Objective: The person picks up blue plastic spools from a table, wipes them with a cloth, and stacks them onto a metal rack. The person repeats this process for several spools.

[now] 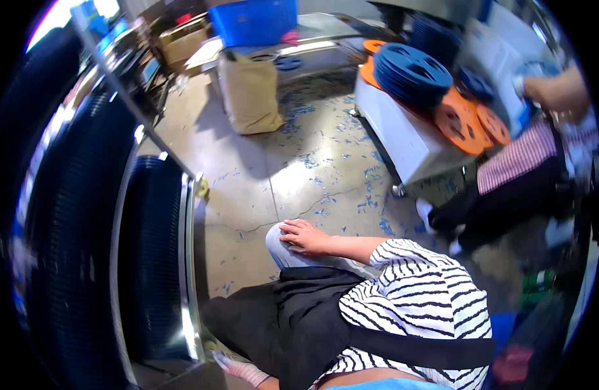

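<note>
My right hand [303, 237] rests on my bent knee [277, 244], which is in light grey trousers. Its fingers lie over the cloth, and I see nothing held in them. A black apron [306, 305] spreads across my lap and other leg. At the lower edge, my left hand [244, 372] is partly in view beside the foot of a metal rack [189, 260]. It is blurred and cut off, so its fingers cannot be made out. The rack holds tall columns of stacked dark blue discs [150, 260].
Blue spools [413, 71] and orange spools [465, 123] lie on a white wheeled box [403, 140]. Beyond stand a brown paper sack [251, 94] and blue bin [254, 23]. Blue scraps litter the floor [286, 169]. At right, a co-worker's arm [556, 94] reaches in.
</note>
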`<action>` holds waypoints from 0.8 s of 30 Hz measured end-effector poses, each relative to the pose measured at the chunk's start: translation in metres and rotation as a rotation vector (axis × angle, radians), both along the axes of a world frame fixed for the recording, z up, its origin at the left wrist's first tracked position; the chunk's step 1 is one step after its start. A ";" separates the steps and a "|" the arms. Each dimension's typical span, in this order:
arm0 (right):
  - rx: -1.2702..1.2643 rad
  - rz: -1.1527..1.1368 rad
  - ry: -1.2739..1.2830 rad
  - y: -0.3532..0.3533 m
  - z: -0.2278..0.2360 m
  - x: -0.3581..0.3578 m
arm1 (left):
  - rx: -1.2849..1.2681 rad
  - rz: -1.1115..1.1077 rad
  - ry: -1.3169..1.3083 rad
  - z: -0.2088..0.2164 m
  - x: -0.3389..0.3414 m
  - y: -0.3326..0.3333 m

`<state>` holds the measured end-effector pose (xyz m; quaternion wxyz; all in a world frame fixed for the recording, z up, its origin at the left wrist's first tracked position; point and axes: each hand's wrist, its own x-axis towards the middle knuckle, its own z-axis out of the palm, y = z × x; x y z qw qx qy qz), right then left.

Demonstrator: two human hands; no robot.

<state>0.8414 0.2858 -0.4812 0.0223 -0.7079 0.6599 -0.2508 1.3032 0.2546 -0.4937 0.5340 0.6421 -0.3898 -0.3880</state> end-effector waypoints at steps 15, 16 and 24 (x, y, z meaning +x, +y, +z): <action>-0.343 -1.310 0.409 0.182 0.163 -0.421 | -0.172 -0.670 -0.327 0.056 -0.185 -0.048; -0.250 -1.327 0.421 0.180 0.182 -0.434 | -0.162 -0.654 -0.304 0.054 -0.182 -0.045; 0.326 -1.154 0.368 0.167 0.246 -0.476 | -0.013 -0.582 -0.308 0.052 -0.178 -0.011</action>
